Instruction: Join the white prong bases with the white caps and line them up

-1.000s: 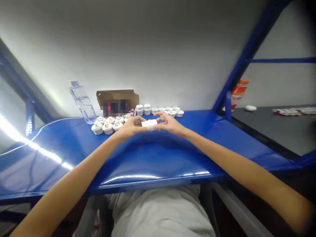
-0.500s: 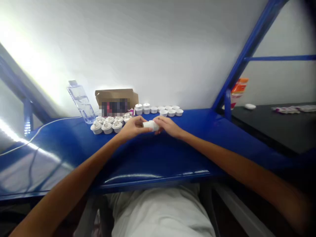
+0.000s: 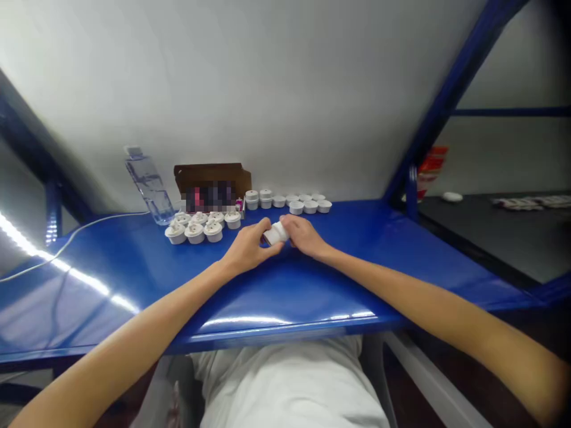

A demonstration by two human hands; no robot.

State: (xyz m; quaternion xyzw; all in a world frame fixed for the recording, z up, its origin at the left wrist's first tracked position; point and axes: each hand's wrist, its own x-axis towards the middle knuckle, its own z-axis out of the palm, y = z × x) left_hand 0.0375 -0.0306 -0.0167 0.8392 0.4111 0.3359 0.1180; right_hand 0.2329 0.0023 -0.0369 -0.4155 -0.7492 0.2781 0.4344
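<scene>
Over the middle of the blue table, my left hand and my right hand meet around one white round plastic piece. The left thumb and fingers are closed on its left end, and the right fingers grip its right end. Its exact kind cannot be made out. Left of my hands stand several white round cups with fittings on top. Behind my right hand sit several plain white cups, and a few capped ones stand to their left.
An open cardboard box with blurred contents leans near the wall. A clear bottle with liquid stands left of it, near a white cable. Blue metal posts frame the table. A white oval object lies on the dark surface at right.
The white piece has tilted and come slightly toward me, its left end lower. My left hand has shifted a little right and nearer. The picture's lighting has changed.
</scene>
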